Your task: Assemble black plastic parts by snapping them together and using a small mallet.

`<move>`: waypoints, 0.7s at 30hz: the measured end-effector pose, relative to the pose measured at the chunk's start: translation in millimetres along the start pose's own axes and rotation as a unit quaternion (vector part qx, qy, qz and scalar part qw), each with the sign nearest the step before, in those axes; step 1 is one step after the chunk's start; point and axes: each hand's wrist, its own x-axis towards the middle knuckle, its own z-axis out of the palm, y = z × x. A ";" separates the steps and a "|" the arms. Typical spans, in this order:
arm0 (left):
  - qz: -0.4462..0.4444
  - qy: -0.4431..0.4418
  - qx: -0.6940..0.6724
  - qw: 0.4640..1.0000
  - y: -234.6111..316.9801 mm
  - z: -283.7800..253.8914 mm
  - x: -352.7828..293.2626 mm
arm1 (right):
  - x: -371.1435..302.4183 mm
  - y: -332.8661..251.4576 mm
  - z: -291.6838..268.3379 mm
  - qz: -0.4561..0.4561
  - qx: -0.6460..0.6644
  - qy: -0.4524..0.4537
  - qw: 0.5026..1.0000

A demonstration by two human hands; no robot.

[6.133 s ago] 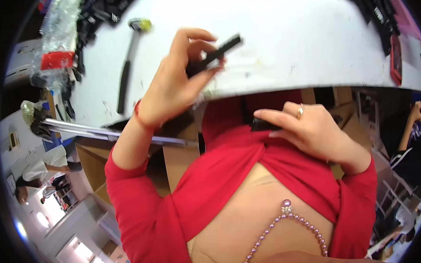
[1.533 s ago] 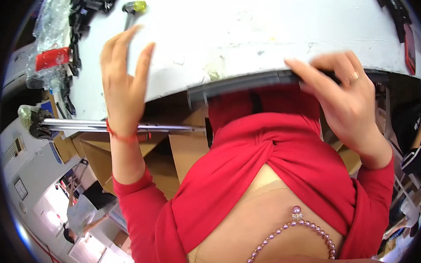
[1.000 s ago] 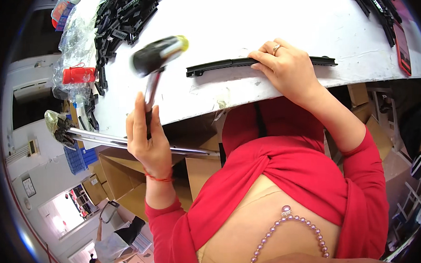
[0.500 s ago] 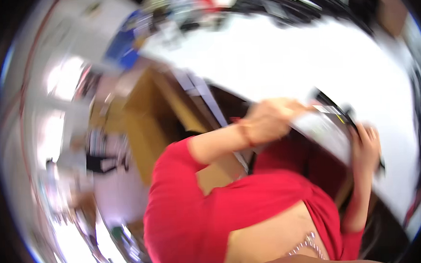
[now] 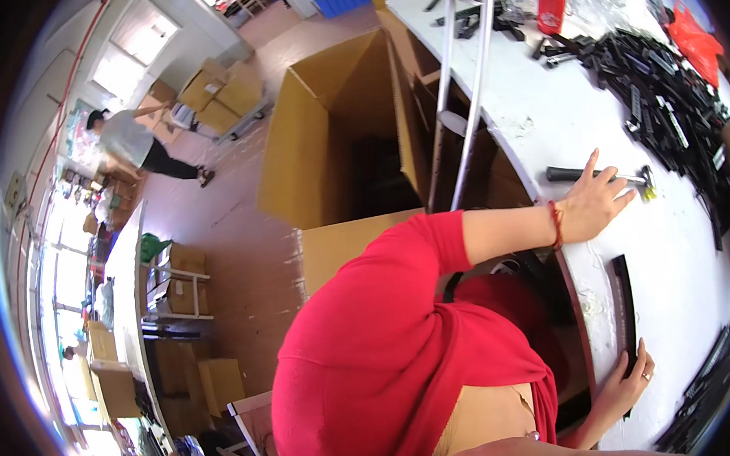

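My left hand (image 5: 592, 207) is spread over a hammer on the white table (image 5: 532, 127), its fingers apart and stretched across the shaft. The hammer's black handle (image 5: 565, 174) sticks out to the left of the fingers, and its head with a yellow face (image 5: 647, 185) shows to the right. Whether the fingertips touch the shaft, I cannot tell. Nearer to me, my right hand (image 5: 623, 386), with a ring on one finger, grips the near end of a long, thin black strip (image 5: 624, 310). The strip lies lengthwise near the table's edge.
A heap of black strip-like parts (image 5: 670, 121) covers the right side, with more black strips (image 5: 702, 401) at near right. A red bottle (image 5: 551, 6) and a red plastic bag (image 5: 693, 44) stand at the back. Left of the table is a large open cardboard box (image 5: 296, 149). Another person (image 5: 129, 140) pushes a loaded cart.
The view has swung and become sharp. My left hand, blurred and seemingly closed near the table edge before, is now spread over the hammer. My right hand still has the black strip.
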 end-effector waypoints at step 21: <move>0.010 -0.163 -0.227 0.960 38.4 -37.5 -13.7 | 49.0 195.0 -153.0 0.210 -0.379 0.328 0.840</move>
